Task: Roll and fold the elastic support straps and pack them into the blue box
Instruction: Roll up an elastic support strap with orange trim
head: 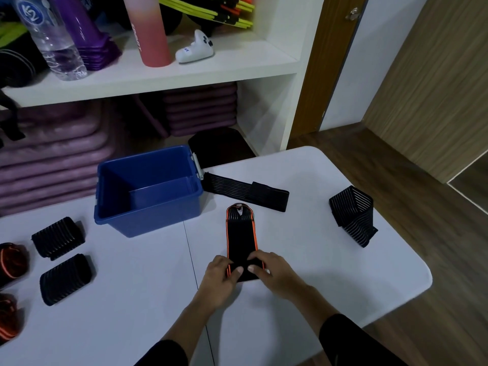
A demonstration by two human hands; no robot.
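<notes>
A black strap with orange edges (240, 235) lies lengthwise on the white table (303, 273), its far end pointing at the blue box (148, 207). My left hand (220, 280) and my right hand (272, 270) both pinch its near end, which is curled into a small roll under the fingers. The blue box stands open with nothing visible inside. A flat black strap (248, 191) lies just right of the box. A folded black strap with grey stripes (352, 215) sits at the table's right side.
Two rolled black straps (58, 237) (66, 278) and orange-trimmed rolls (12, 262) lie at the table's left. Behind the table a white shelf (148, 77) holds a water bottle (50, 38), a pink bottle (150, 30) and a game controller (196, 47); purple mats (50, 159) are stacked below.
</notes>
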